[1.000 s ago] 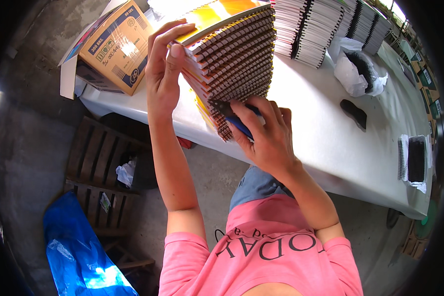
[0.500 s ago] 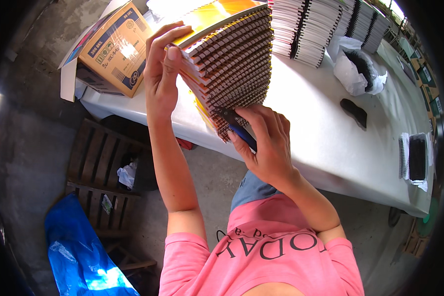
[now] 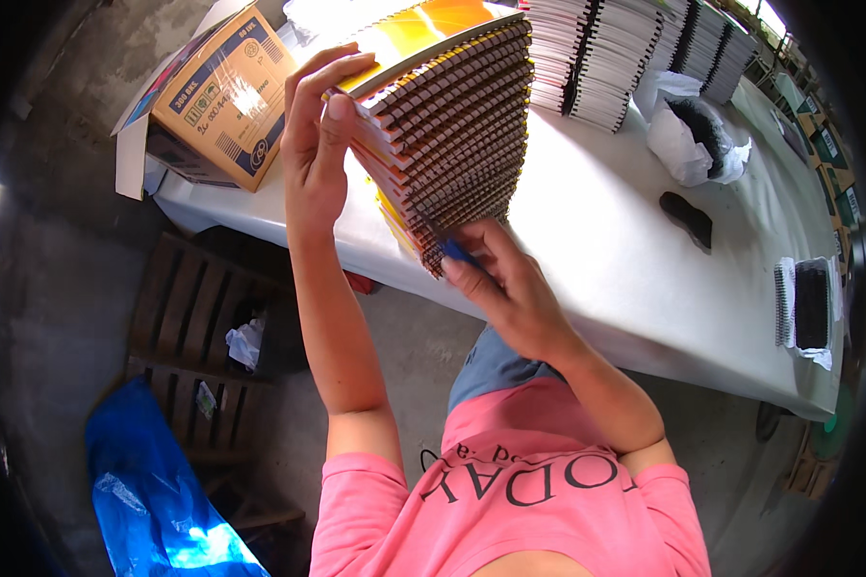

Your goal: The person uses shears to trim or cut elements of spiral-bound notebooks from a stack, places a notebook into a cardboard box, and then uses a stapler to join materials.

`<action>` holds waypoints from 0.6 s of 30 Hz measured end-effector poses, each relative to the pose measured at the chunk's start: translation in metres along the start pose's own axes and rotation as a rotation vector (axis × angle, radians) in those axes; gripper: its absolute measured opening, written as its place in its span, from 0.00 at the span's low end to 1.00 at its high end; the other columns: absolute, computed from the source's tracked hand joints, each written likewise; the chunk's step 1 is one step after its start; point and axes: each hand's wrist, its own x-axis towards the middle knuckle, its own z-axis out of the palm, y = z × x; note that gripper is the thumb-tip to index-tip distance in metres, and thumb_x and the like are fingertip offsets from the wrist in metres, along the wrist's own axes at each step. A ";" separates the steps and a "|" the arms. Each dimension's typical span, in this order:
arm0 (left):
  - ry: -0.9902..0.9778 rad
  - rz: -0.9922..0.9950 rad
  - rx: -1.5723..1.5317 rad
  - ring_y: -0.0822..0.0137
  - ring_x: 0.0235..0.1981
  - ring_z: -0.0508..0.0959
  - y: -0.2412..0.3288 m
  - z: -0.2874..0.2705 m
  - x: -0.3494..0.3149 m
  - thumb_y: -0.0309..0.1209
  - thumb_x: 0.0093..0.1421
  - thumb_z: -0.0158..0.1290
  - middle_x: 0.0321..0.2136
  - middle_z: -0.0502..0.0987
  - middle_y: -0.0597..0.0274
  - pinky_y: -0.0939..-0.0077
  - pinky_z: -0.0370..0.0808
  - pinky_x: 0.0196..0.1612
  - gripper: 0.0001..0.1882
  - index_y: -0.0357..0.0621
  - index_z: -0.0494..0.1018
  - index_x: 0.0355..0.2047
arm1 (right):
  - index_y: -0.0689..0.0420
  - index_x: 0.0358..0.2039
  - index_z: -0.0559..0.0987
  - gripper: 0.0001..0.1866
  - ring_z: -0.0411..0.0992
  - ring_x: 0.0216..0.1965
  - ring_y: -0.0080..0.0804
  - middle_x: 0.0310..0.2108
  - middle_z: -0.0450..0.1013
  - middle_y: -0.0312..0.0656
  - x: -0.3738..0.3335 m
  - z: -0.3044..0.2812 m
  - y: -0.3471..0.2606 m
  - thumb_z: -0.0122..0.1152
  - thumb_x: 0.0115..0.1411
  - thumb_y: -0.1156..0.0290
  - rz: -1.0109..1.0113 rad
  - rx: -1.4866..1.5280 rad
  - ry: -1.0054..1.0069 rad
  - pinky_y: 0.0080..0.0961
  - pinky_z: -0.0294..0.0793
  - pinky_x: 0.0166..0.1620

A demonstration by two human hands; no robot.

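Head view: hand tool (image 3: 458,253) at a notebook stack (image 3: 462,115)

I see the right hand (image 3: 520,306), fingers curled round the blue-handled tool, held low presumably to reach the lower coils (image 3: 467,197), wrist angled up-left. The stack sits at the table's (image 3: 625,240) near edge, coil side outward, likely for access. Raised higher, the left hand (image 3: 319,144) pinches its top corner, thumb opposing fingers. Other bound stacks (image 3: 618,67) stand beyond.

Pink short-sleeved T-shirt (image 3: 506,514) with large dark lettering (image 3: 534,483) across its front, above blue-grey denim-like bottoms (image 3: 496,367).
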 end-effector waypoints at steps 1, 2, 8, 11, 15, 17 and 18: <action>0.002 -0.006 -0.004 0.64 0.54 0.66 0.001 -0.001 0.001 0.45 0.65 0.42 0.50 0.68 0.57 0.70 0.62 0.56 0.21 0.44 0.74 0.46 | 0.53 0.46 0.69 0.17 0.71 0.38 0.42 0.37 0.69 0.44 -0.002 0.004 0.005 0.57 0.58 0.64 -0.252 -0.253 0.116 0.35 0.69 0.38; 0.008 -0.016 -0.004 0.64 0.54 0.66 0.000 -0.003 0.000 0.45 0.65 0.42 0.50 0.68 0.57 0.70 0.62 0.56 0.20 0.44 0.74 0.46 | 0.51 0.47 0.69 0.19 0.69 0.43 0.40 0.40 0.68 0.41 -0.005 0.001 0.004 0.59 0.56 0.62 -0.325 -0.591 0.184 0.39 0.63 0.45; 0.004 0.005 0.008 0.64 0.54 0.66 -0.001 -0.003 -0.001 0.44 0.65 0.43 0.50 0.68 0.56 0.70 0.61 0.56 0.19 0.44 0.74 0.46 | 0.50 0.48 0.69 0.20 0.68 0.42 0.36 0.42 0.67 0.38 -0.002 0.001 0.002 0.59 0.55 0.61 -0.417 -0.890 0.256 0.44 0.59 0.46; 0.002 0.014 0.000 0.64 0.53 0.66 -0.001 -0.004 0.000 0.44 0.65 0.43 0.49 0.69 0.56 0.69 0.61 0.56 0.19 0.43 0.74 0.46 | 0.51 0.46 0.70 0.18 0.69 0.38 0.37 0.38 0.68 0.40 -0.001 0.002 0.008 0.58 0.57 0.61 -0.362 -0.734 0.163 0.40 0.65 0.42; 0.003 0.018 -0.001 0.64 0.53 0.66 -0.001 -0.002 -0.001 0.42 0.65 0.43 0.49 0.69 0.56 0.69 0.62 0.56 0.19 0.43 0.74 0.46 | 0.54 0.43 0.69 0.14 0.71 0.32 0.40 0.32 0.70 0.45 0.002 -0.010 -0.014 0.55 0.60 0.61 0.446 0.325 -0.216 0.34 0.71 0.36; -0.001 0.028 -0.006 0.64 0.53 0.66 0.000 -0.001 -0.002 0.42 0.65 0.43 0.49 0.69 0.56 0.69 0.62 0.56 0.18 0.43 0.74 0.45 | 0.55 0.44 0.69 0.15 0.72 0.32 0.40 0.30 0.70 0.46 0.000 -0.009 -0.010 0.55 0.61 0.61 0.309 0.273 -0.125 0.33 0.70 0.34; 0.006 0.020 -0.010 0.64 0.53 0.66 0.000 -0.001 -0.002 0.42 0.65 0.43 0.49 0.69 0.56 0.69 0.62 0.56 0.18 0.43 0.74 0.45 | 0.55 0.44 0.69 0.15 0.72 0.33 0.40 0.31 0.70 0.46 -0.004 0.000 -0.001 0.55 0.61 0.61 0.094 0.043 -0.023 0.33 0.70 0.35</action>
